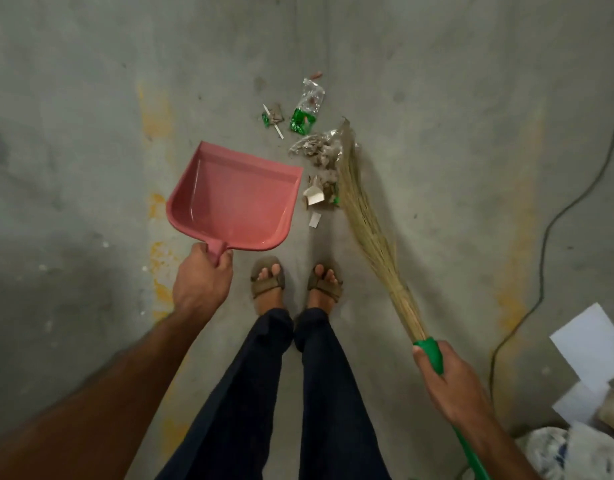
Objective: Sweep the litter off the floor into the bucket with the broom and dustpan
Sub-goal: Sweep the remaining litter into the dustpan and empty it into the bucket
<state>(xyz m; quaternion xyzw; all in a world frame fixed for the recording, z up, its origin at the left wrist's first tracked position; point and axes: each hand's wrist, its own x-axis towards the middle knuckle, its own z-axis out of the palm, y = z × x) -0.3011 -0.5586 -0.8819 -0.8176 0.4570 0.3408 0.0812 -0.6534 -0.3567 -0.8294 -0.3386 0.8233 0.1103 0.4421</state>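
While the person stands on the grey concrete floor (91, 98) in dark trousers and sandals (267, 277), both hands are occupied. The left hand (203, 277) grasps the short handle of the pink dustpan (232, 199), whose open mouth faces far and right toward the litter. The right hand (450, 379) is clenched around the green handle of the straw broom (367, 216), whose bristle tip reaches the right edge of the litter pile. The litter (316, 150) lies on the floor, far of the feet, between dustpan and broom: clear plastic wrappers, green packets, paper scraps. A black cable (558, 209) runs along the right. White sheets (585, 344) lie near right.
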